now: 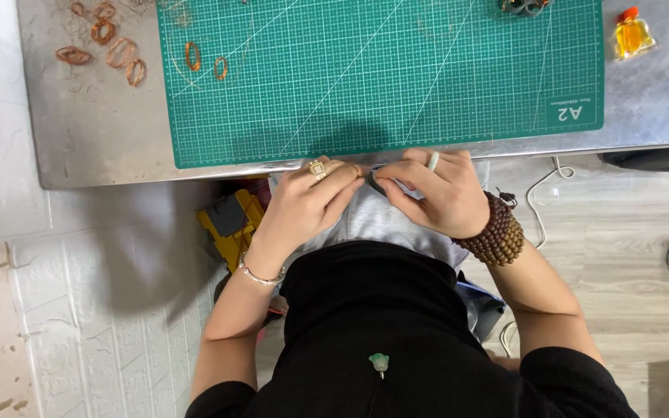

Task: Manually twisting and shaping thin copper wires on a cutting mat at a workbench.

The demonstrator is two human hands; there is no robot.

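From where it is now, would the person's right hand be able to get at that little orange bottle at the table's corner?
Probably yes. The small orange bottle stands alone on bare metal table beside the green mat, with nothing between. But the right hand is busy pinching something small with the left hand.

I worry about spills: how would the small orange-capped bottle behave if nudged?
The small bottle of amber liquid looks light and short, so it would probably slide on the smooth metal table rather than tip. It appears to be clear glass or plastic, possibly fragile; its cap seems on.
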